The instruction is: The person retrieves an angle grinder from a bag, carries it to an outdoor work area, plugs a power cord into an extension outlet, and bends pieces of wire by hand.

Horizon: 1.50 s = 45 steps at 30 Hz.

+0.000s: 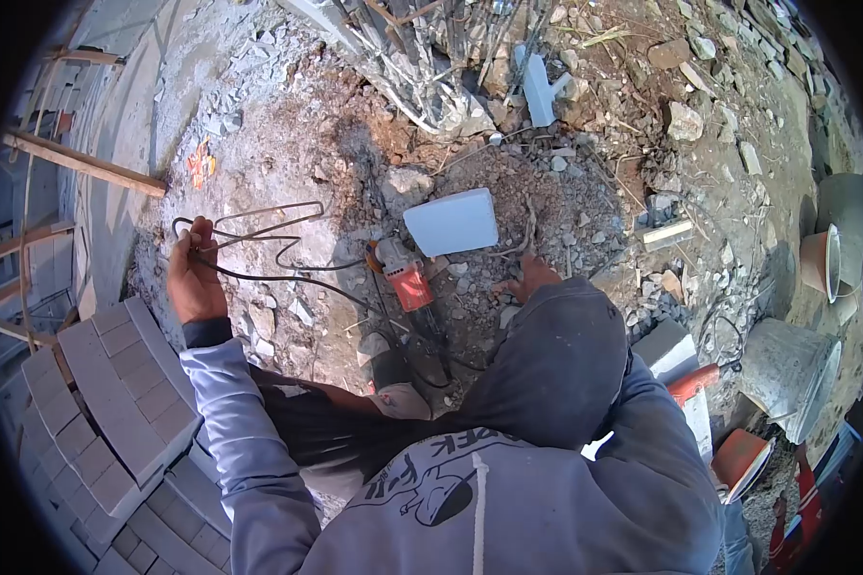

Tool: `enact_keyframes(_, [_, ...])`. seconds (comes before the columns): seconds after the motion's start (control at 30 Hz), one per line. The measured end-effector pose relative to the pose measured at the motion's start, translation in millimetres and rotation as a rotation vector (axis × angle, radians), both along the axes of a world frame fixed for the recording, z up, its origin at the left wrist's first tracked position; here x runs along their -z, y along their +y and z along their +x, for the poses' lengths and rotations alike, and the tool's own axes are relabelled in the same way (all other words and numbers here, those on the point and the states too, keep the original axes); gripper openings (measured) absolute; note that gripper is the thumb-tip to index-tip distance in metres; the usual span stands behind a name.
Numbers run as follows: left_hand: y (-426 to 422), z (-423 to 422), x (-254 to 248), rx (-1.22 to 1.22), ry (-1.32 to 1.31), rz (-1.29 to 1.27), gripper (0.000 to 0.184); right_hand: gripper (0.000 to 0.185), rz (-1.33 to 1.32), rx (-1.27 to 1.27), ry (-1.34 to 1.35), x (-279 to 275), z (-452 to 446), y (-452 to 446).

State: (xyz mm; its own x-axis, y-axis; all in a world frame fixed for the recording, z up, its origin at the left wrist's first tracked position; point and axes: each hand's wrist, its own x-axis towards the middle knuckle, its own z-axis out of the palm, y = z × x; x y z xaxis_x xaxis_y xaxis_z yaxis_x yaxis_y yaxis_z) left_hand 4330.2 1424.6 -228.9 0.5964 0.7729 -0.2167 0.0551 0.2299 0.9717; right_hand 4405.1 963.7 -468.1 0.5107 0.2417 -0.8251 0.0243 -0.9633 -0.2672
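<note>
My left hand (194,278) is raised at the left, its fingers pinched on a thin bent metal rod (268,213) that runs to the right in a narrow loop. A black cable (259,279) passes by the same fingers; whether they grip it too is unclear. My right hand (532,280) is low over the rubble past my knee, fingers apart, near a thin root-like stick (525,235). Part of this hand is hidden by the knee. Between the hands a red angle grinder (408,280) lies on the ground, just below a pale block (451,222).
Stacked grey blocks (115,383) stand at lower left, below a wooden bar (86,165). Tree stems (431,96) rise at the top, beside another pale block piece (537,88). Buckets (786,369) and a red-handled tool (692,383) are at right. Loose stones cover the ground.
</note>
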Motion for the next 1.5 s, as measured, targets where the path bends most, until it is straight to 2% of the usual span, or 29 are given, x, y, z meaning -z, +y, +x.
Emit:
enact_keyframes(0.07, [-5,6,5,-0.045,0.061,0.085,0.021,0.057,-0.035,-0.004,-0.092,-1,-5,1])
enact_keyframes(0.1, [-4,8,7,-0.008,0.063,0.122,0.029,0.055,-0.011,0.041,-0.131,2,-8,-7])
enact_keyframes(0.13, [-5,10,9,-0.015,0.079,0.112,0.031,0.054,0.009,0.092,-0.171,6,-9,-13])
enact_keyframes(0.2, [-31,26,6,-0.005,0.115,0.075,0.036,0.047,0.140,0.023,-0.340,12,-12,-19])
enact_keyframes(0.3, [-64,54,34,0.158,0.452,0.151,0.039,0.036,0.132,-0.061,-0.443,9,-17,-23])
enact_keyframes(0.37, [-71,63,69,0.258,0.588,0.229,0.035,0.029,0.270,-0.066,-0.620,27,-21,-24])
enact_keyframes(0.47, [-83,60,98,0.195,0.412,0.112,0.030,0.028,0.382,-0.027,-0.723,31,-21,-21])
enact_keyframes(0.53, [-70,45,105,0.275,0.390,0.097,0.030,0.028,0.429,-0.045,-0.822,30,-22,-27])
enact_keyframes(0.57, [-63,37,108,0.213,0.435,0.098,0.030,0.029,0.455,-0.056,-0.874,30,-20,-29])
enact_keyframes(0.67, [-23,18,127,0.059,0.540,0.196,0.035,0.029,0.467,0.217,-0.471,32,-20,-40])
enact_keyframes(0.77, [3,5,145,-0.158,0.509,0.255,0.038,0.031,0.417,0.683,-0.423,-4,-20,-63])
enact_keyframes(0.83, [4,-1,151,-0.209,0.542,0.198,0.038,0.034,0.307,0.891,-0.642,1,-20,-86])
enact_keyframes(0.9, [14,-10,168,-0.222,0.574,0.163,0.043,0.032,0.195,0.934,-0.776,7,-12,-118])
enact_keyframes(0.93, [2,-7,175,-0.196,0.617,0.248,0.049,0.032,0.172,1.082,-0.865,0,6,-145])
enact_keyframes(1.0, [-5,-6,189,-0.168,0.652,0.387,0.054,0.031,0.065,1.113,-1.036,2,29,-177])
enact_keyframes(1.07, [-16,-2,194,-0.076,0.724,0.536,0.056,0.035,0.077,1.296,-1.048,-10,54,-205])
enact_keyframes(1.1, [-22,0,195,-0.030,0.758,0.613,0.057,0.038,0.210,1.366,-1.188,10,66,-224])
enact_keyframes(1.13, [-29,3,193,0.006,0.701,0.521,0.057,0.040,0.039,1.385,-1.166,6,77,-235])
enact_keyframes(1.2, [-47,5,187,0.069,0.587,0.339,0.057,0.052,-0.106,1.401,-1.140,25,97,-263])
enact_keyframes(1.3, [-69,5,184,0.059,0.540,0.298,0.050,0.069,-0.346,1.290,-0.893,27,118,-271])
enact_keyframes(1.4, [-79,-2,177,0.074,0.548,0.264,0.046,0.087,-0.449,1.157,-0.597,21,127,-259])
enact_keyframes(1.43, [-84,-3,172,0.058,0.551,0.259,0.045,0.090,-0.429,1.126,-0.582,21,126,-258])
enact_keyframes(1.5, [-92,-5,164,0.051,0.574,0.292,0.045,0.081,-0.338,1.186,-0.609,43,126,-271])
